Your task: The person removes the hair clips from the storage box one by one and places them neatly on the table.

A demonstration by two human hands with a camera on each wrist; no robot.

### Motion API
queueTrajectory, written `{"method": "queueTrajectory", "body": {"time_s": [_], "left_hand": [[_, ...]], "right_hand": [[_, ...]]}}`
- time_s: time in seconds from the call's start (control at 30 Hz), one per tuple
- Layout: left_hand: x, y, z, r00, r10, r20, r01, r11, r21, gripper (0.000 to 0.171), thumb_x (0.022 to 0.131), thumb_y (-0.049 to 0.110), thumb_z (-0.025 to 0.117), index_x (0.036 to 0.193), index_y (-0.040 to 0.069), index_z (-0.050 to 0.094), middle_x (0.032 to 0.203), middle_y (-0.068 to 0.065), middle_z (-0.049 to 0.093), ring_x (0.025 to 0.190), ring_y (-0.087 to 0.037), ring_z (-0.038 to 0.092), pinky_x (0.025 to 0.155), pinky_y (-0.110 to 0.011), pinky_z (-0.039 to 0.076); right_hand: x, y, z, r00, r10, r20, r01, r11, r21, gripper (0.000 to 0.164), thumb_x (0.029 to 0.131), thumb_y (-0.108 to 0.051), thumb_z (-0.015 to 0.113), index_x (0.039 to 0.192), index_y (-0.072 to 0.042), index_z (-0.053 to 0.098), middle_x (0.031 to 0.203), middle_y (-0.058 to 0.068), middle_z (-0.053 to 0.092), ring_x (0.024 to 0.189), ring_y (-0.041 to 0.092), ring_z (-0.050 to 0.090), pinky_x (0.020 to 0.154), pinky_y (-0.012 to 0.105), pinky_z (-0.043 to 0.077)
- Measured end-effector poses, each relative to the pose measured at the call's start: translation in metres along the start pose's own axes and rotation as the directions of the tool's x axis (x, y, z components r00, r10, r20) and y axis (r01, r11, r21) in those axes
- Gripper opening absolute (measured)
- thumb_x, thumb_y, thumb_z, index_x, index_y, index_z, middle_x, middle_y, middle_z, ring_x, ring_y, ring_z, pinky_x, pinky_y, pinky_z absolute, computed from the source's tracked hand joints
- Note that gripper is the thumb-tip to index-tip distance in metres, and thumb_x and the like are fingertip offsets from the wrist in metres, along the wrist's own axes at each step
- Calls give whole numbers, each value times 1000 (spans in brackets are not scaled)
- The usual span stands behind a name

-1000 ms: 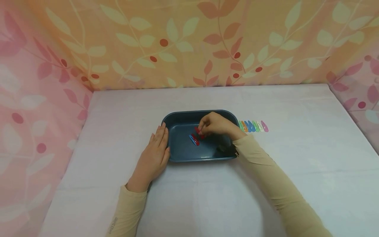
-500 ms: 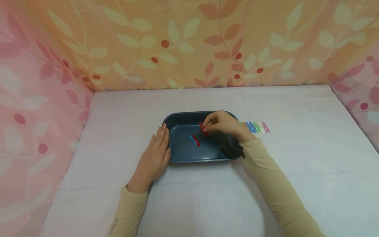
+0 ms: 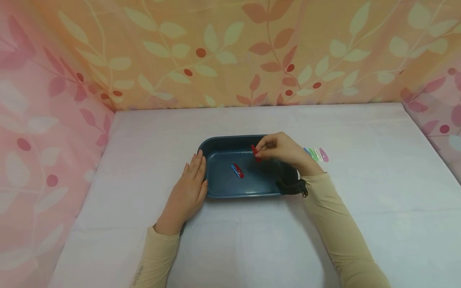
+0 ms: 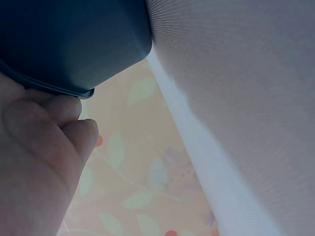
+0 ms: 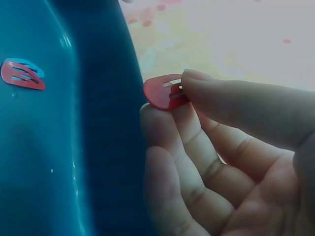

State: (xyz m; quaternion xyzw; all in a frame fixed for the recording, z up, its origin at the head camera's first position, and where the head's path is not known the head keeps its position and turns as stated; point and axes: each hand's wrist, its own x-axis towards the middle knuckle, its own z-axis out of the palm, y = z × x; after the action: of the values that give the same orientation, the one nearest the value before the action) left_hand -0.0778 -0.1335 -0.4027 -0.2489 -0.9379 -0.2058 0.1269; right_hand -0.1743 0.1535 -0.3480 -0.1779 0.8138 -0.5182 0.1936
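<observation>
A red snap hair clip [image 5: 162,93] is pinched between the thumb and fingers of my right hand [image 3: 282,150], above the right part of a dark blue tray [image 3: 248,195]. On the tray floor lie a blue hair clip [image 3: 235,171] and a red hair clip [image 3: 239,171], side by side and overlapping in the right wrist view. My left hand [image 3: 187,190] rests with straight fingers along the tray's left rim. The left wrist view shows those fingers touching the outer wall [image 4: 108,44] from outside.
To the right of the tray, a row of coloured hair clips [image 3: 317,155] lies on the white cloth [image 3: 230,248], partly hidden behind my right hand and wrist. A yellow-orange leaf-patterned curtain [image 3: 230,52] hangs behind the table, with pink ones at the sides.
My right hand has lifted the red clip away from the other two and carried it rightward across the tray. The left hand has stayed at the rim.
</observation>
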Motion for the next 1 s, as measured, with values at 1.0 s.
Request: {"method": "queueTrajectory", "body": {"time_s": [1.0], "left_hand": [[0,0,-1,1000,5,10,-5,1000,6,57,94,11,46,142,-13,26,154,-22,16,140,-35,20,109,-51,23]], "right_hand": [[-27,14,-23,996,24,-86,-20,999,50,17,84,-6,69,94,7,65,80,11,67,79,35,64,74,32,55]]}}
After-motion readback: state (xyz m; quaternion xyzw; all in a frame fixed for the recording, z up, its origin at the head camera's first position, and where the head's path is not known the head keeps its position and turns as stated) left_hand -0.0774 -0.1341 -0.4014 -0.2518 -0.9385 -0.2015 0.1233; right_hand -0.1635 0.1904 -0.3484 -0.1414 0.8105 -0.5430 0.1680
